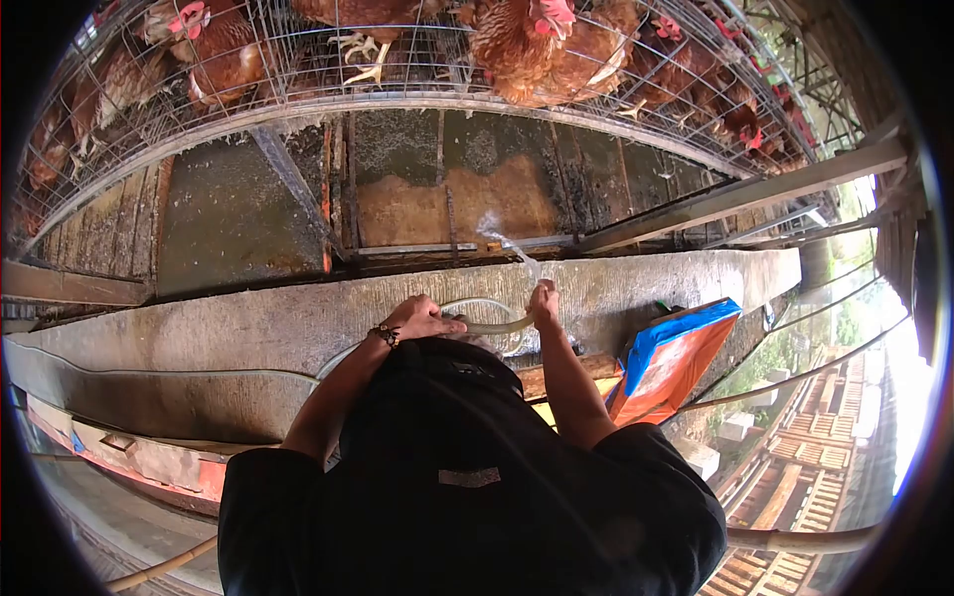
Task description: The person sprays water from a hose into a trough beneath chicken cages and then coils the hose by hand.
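Hose (494,325) runs between both hands, a pale translucent tube that loops back along the concrete ledge (229,333) and out of sight behind the person's black shirt (467,477). Left hand (422,319), with a bracelet (386,335) at the wrist, is closed around the hose, fingers curled over the top of it. Right hand (544,301) is clenched on the hose's end, thumb side up, and a thin spray of water (505,241) shoots from it, up and away toward the boards beyond the ledge. The two hands sit near each other, with a short span of tube bridging them.

Past the ledge lies a sunken bed of wet, stained wooden boards (437,194), with a brown heap (452,209) in the middle where the spray points. Above that stretches a long wire cage (298,70) on a metal rail, and brown hens (542,45) with red combs stand inside it, some with feet through the mesh. To the right of the right forearm, a blue and orange sack (676,358) leans against the ledge. Farther right, wooden slatted frames (795,487) and daylight show beyond the shed's edge.
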A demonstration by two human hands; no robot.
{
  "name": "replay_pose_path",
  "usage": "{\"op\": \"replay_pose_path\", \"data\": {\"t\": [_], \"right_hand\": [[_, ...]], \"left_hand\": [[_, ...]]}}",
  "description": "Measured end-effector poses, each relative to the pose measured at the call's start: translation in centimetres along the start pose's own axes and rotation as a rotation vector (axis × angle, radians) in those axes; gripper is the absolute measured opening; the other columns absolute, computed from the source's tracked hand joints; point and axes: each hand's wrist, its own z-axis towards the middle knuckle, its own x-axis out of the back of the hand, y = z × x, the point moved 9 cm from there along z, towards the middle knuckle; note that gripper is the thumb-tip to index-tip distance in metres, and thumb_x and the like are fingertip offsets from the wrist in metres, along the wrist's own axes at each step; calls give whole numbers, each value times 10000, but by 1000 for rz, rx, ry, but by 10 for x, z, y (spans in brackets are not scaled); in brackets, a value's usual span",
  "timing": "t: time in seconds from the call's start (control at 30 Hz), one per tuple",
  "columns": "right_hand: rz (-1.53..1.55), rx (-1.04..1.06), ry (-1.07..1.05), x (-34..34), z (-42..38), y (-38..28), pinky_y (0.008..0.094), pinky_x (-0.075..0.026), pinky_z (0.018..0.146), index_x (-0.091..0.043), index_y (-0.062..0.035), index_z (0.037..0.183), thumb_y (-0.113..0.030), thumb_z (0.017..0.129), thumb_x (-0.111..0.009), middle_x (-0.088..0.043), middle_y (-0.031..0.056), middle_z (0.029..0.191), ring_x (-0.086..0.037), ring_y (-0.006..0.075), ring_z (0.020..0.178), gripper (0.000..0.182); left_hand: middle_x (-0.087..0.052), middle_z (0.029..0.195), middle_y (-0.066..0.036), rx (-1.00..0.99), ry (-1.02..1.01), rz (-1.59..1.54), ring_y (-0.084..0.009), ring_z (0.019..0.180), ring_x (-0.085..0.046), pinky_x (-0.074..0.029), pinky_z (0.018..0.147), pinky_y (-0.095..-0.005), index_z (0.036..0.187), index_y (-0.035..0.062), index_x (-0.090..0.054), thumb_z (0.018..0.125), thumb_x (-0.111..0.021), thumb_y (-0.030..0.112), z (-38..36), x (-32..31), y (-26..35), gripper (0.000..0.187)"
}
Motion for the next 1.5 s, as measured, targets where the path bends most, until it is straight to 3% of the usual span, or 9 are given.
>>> {"op": "replay_pose_path", "data": {"t": [0.13,0.27,0.47,0.67,0.77,0.87,1.27,1.37,1.5], "right_hand": [[-237,226,65,0,-11,-22,377,-443,404,-476,-130,1091,-222,873,-383,-529,137,676,-533,222,441,254],[-238,211,20,0,-42,-38,384,-457,428,-481,-138,1057,-242,893,-387,-548,145,672,-539,242,447,216],[-319,448,87,-2,-29,-25,394,-475,477,-488,-147,1059,-262,901,-417,-559,155,700,-573,263,526,207],[-253,294,7,3,-58,-43,403,-487,528,-490,-131,1053,-271,901,-432,-565,153,720,-586,272,579,215],[-271,314,4,2,-58,-42,479,-449,737,-472,-142,1072,-288,911,-406,-589,233,865,-582,412,812,227],[-220,416,62,-2,-37,-24,395,-481,513,-497,-124,1035,-308,890,-457,-562,146,732,-580,269,577,238],[-262,444,82,0,-42,-23,393,-479,500,-495,-117,1027,-259,867,-485,-564,171,831,-587,278,601,215],[-240,375,44,-1,-41,-20,379,-472,468,-487,-116,1021,-240,856,-491,-561,145,763,-572,252,566,207],[-224,476,63,-4,-30,-18,356,-454,416,-473,-121,1032,-213,840,-496,-535,97,660,-536,209,505,214]], "left_hand": [[-495,460,-75,-24,-4,23,-162,461,-508,-390,460,-325,516,9,-563,575,-624,748,1,-8,-3,743],[-445,451,-48,-36,-60,96,-145,460,-469,-357,448,-322,489,28,-508,587,-621,743,1,-10,0,730],[-405,433,-33,-59,-79,72,-131,443,-438,-336,437,-320,454,44,-465,596,-608,746,-2,-12,4,730],[-377,434,-15,-81,-114,76,-121,448,-404,-317,440,-316,464,45,-457,609,-599,746,-3,-16,3,729],[-395,444,-18,-86,-134,55,-124,460,-426,-329,450,-311,474,46,-473,607,-596,751,-5,-18,4,728],[-396,452,-11,-97,-144,29,-114,469,-422,-319,448,-305,473,51,-465,613,-606,740,-7,-19,4,717],[-358,462,31,-93,-150,-34,-78,473,-369,-277,431,-287,466,78,-409,616,-640,712,-10,-21,5,691],[-368,465,31,-86,-163,-29,-78,477,-375,-285,437,-285,470,77,-427,614,-642,711,-9,-23,3,684],[-393,470,23,-77,-171,-33,-82,483,-398,-298,444,-285,484,67,-468,614,-633,719,-9,-23,1,685]]}}
